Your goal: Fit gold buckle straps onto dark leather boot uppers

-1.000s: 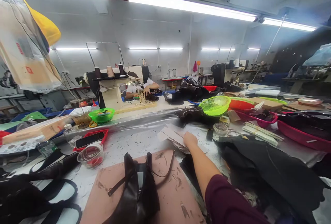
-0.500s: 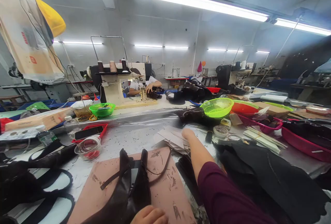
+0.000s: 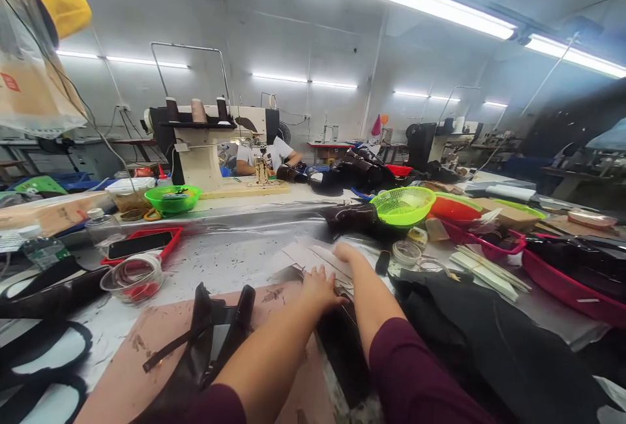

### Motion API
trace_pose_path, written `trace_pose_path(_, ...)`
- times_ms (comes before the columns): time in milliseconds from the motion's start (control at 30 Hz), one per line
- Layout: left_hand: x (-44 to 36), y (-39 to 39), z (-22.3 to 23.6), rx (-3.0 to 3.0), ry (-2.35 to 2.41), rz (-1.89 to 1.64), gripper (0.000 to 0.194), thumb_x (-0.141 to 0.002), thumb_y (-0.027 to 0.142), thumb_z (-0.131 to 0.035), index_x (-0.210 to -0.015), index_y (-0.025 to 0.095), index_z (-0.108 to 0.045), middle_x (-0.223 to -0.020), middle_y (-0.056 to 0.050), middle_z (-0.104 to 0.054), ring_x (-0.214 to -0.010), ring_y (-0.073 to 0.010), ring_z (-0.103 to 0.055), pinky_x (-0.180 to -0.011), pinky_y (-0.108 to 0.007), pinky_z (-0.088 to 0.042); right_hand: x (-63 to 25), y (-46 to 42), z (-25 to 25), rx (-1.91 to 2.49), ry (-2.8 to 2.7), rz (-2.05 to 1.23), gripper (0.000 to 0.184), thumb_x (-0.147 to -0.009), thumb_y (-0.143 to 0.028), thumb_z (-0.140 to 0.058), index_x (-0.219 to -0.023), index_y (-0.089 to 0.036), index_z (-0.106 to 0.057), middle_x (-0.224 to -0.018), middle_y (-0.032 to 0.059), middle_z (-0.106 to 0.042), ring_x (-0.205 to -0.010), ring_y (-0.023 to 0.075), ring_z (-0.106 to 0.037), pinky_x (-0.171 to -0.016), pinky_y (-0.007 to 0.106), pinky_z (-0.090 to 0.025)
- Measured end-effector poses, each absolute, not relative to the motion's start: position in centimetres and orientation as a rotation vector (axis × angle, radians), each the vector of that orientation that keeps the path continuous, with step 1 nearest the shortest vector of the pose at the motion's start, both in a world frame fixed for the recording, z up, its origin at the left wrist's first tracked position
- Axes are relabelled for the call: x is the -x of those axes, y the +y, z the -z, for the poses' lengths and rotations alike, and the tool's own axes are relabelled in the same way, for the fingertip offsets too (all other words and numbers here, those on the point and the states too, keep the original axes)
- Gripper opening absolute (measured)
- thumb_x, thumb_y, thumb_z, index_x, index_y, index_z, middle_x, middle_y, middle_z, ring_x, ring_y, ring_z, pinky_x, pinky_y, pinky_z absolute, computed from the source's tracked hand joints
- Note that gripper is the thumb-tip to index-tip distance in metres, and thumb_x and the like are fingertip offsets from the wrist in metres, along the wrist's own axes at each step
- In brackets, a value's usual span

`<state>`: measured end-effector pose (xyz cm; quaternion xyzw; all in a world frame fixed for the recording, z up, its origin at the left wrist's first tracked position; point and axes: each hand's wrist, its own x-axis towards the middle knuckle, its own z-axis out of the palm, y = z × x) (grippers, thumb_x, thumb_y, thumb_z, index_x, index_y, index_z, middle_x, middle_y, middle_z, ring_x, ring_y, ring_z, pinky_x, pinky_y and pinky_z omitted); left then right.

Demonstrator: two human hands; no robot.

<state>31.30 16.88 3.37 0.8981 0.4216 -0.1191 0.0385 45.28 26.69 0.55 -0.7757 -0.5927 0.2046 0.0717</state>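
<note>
My left hand (image 3: 320, 290) reaches forward over the near edge of a loose stack of pale card pieces (image 3: 306, 256). Its fingers are spread, and dark leather strips (image 3: 345, 352) lie beneath and below it. At the right side of the same cards is my right hand (image 3: 345, 253), touching them; its fingers are hidden from view. A dark brown leather piece with a strap (image 3: 198, 333) lies on the pinkish board (image 3: 141, 339), partly covered by my left forearm.
Black material (image 3: 489, 326) spreads at the right, near a magenta basket (image 3: 562, 287) and a green basket (image 3: 403, 205). At left are a red tray with a phone (image 3: 141, 244) and a clear tub (image 3: 132, 280). Across the table, a person sits behind a sewing machine (image 3: 200, 156).
My left hand has left the leather piece on the board and moved forward and right to the cards. My right hand stays at the cards. The view has shifted slightly.
</note>
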Motion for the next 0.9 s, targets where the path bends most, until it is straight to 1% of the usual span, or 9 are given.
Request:
trace_pose_path(133, -31.8, 17.4, -1.4, -2.630, 1.400, 0.371, 0.085, -0.074, 0.067, -0.038, -0.137, 0.011, -0.027, -0.140, -0.025, -0.023, -0.128, -0.0413, -0.022, -0.097, -0.051, -0.024, -46.0, 25.8, -0.5, 2.266, -1.626, -0.826, 0.028, -0.087, -0.031, -0.050, -0.111, -0.016, -0.052, -0.112, 0.0069, -0.054, -0.094, 0.0191, -0.056, -0.079, 0.038, -0.048)
trace_pose_path(333, -30.8, 17.6, -1.0, -2.517, 1.378, 0.223, 0.079, -0.073, 0.069, -0.038, -0.133, 0.018, -0.036, -0.142, -0.019, -0.025, -0.129, -0.0366, -0.023, -0.100, -0.049, -0.020, -45.9, 23.1, -0.3, 2.087, -1.305, -1.002, 0.029, -0.086, -0.031, -0.051, -0.111, -0.015, -0.052, -0.110, 0.0065, -0.055, -0.092, 0.0194, -0.057, -0.077, 0.039, -0.049)
trace_pose_path(467, -30.0, 17.9, -0.8, -2.363, 1.371, 0.033, 0.077, -0.068, 0.063, -0.052, -0.130, 0.018, -0.041, -0.142, -0.019, -0.026, -0.129, -0.0385, -0.021, -0.102, -0.051, -0.013, -47.3, 20.6, -1.5, 1.965, -1.096, -0.926, 0.029, -0.087, -0.031, -0.050, -0.111, -0.015, -0.051, -0.110, 0.0068, -0.055, -0.092, 0.0186, -0.057, -0.077, 0.038, -0.049)
trace_pose_path(567, -30.5, 17.6, -1.4, -2.182, 1.362, -0.191, 0.077, -0.065, 0.057, -0.058, -0.125, 0.011, -0.046, -0.141, -0.022, -0.026, -0.130, -0.0414, -0.015, -0.102, -0.055, -0.007, -48.6, 17.9, -3.2, 1.863, -0.995, -0.790, 0.028, -0.087, -0.032, -0.050, -0.110, -0.015, -0.052, -0.107, 0.0062, -0.056, -0.088, 0.0174, -0.058, -0.074, 0.036, -0.050)
trace_pose_path(633, -31.0, 17.0, -2.2, -2.036, 1.298, -0.381, 0.074, -0.070, 0.054, -0.055, -0.125, 0.006, -0.043, -0.140, -0.024, -0.027, -0.131, -0.0384, -0.015, -0.103, -0.052, -0.011, -48.3, 15.6, -4.1, 1.777, -0.980, -0.709, 0.026, -0.088, -0.034, -0.047, -0.103, -0.014, -0.054, -0.095, 0.0040, -0.059, -0.078, 0.0147, -0.058, -0.068, 0.032, -0.050)
trace_pose_path(667, -31.3, 16.4, -2.7, -1.954, 1.239, -0.472, 0.070, -0.074, 0.052, -0.050, -0.126, 0.006, -0.041, -0.138, -0.023, -0.031, -0.130, -0.0354, -0.021, -0.102, -0.048, -0.018, -47.8, 14.3, -4.4, 1.731, -0.989, -0.681, 0.026, -0.089, -0.035, -0.044, -0.097, -0.014, -0.055, -0.086, 0.0021, -0.059, -0.071, 0.0134, -0.058, -0.063, 0.029, -0.049)
trace_pose_path(733, -31.2, 15.0, -3.5, -1.770, 1.089, -0.616, 0.059, -0.079, 0.049, -0.042, -0.122, 0.009, -0.044, -0.125, -0.020, -0.049, -0.114, -0.0282, -0.046, -0.089, -0.039, -0.038, -46.2, 11.5, -4.5, 1.643, -1.030, -0.653, 0.029, -0.087, -0.041, -0.042, -0.082, -0.016, -0.055, -0.066, -0.0020, -0.056, -0.060, 0.0128, -0.055, -0.054, 0.025, -0.046)
trace_pose_path(800, -30.3, 13.1, -4.0, -1.575, 0.954, -0.711, 0.051, -0.076, 0.051, -0.044, -0.106, 0.011, -0.054, -0.093, -0.013, -0.064, -0.079, -0.0205, -0.061, -0.063, -0.029, -0.047, -44.4, 8.5, -4.0, 1.573, -1.084, -0.659, 0.033, -0.078, -0.049, -0.048, -0.071, -0.017, -0.054, -0.057, -0.0032, -0.053, -0.056, 0.0142, -0.053, -0.051, 0.025, -0.044)
trace_pose_path(900, -27.8, 10.2, -4.3, -1.304, 0.849, -0.870, 0.041, -0.060, 0.049, -0.061, -0.076, 0.012, -0.057, -0.058, -0.002, -0.056, -0.048, -0.0107, -0.048, -0.042, -0.021, -0.036, -42.0, 4.0, -2.2, 1.447, -0.998, -0.623, 0.044, -0.070, -0.061, -0.049, -0.077, -0.018, -0.055, -0.068, 0.0012, -0.061, -0.062, 0.0174, -0.058, -0.059, 0.029, -0.047)
